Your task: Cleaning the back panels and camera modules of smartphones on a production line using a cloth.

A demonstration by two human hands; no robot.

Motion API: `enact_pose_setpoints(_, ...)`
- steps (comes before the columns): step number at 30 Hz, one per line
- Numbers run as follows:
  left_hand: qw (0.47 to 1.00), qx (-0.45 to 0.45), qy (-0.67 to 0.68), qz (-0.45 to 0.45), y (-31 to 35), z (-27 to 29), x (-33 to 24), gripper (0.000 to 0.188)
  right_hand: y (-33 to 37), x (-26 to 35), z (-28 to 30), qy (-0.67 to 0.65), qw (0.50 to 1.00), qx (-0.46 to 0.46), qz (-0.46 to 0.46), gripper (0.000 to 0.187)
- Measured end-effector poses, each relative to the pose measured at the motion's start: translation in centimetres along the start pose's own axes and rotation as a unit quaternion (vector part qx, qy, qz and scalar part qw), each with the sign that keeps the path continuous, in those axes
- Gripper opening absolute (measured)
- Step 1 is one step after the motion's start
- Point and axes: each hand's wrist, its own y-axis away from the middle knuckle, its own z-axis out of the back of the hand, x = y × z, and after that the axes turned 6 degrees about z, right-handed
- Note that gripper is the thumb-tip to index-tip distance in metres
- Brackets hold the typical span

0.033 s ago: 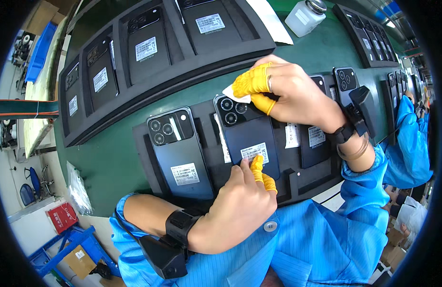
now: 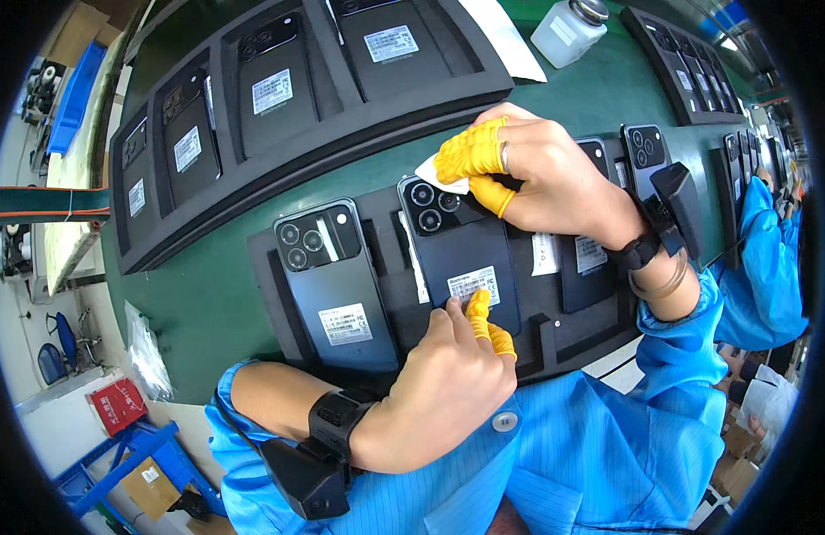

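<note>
My right hand (image 2: 546, 165), with yellow finger cots, pinches a small white cloth (image 2: 441, 176) at the camera block of a dark blue smartphone (image 2: 470, 241). Closed at the lower end of that phone is my left hand (image 2: 444, 383), its yellow-covered fingertips on the white label (image 2: 474, 283); the thumb's hold is hidden. The phone lies back side up over a black foam tray (image 2: 270, 285). To its left, in the same tray, rests another smartphone (image 2: 328, 285), also back up. A third phone (image 2: 584, 276) lies partly under my right forearm.
A large black foam tray (image 2: 332, 147) with several phones stretches across the far left of the green table (image 2: 198, 330). Beyond my right hand stand a white bottle (image 2: 569, 34) and another phone tray (image 2: 689, 67). Plastic bags (image 2: 147, 352) lie at left. A co-worker's blue sleeve (image 2: 760, 276) shows at right.
</note>
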Motion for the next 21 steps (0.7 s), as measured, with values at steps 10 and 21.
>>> enact_pose_setpoints(10, 0.999, 0.038, -0.018, -0.008, 0.0, 0.2, -0.6, 0.012, -0.2, 0.9, -2.0, 0.031, 0.994, -0.013, 0.107, 0.023)
enact_pose_setpoints(21, 0.998, 0.029, -0.046, -0.01, 0.0, 0.5, -0.8, 0.016, -0.2, 1.0, 0.1, 0.097, 0.991, -0.048, 0.078, 0.029)
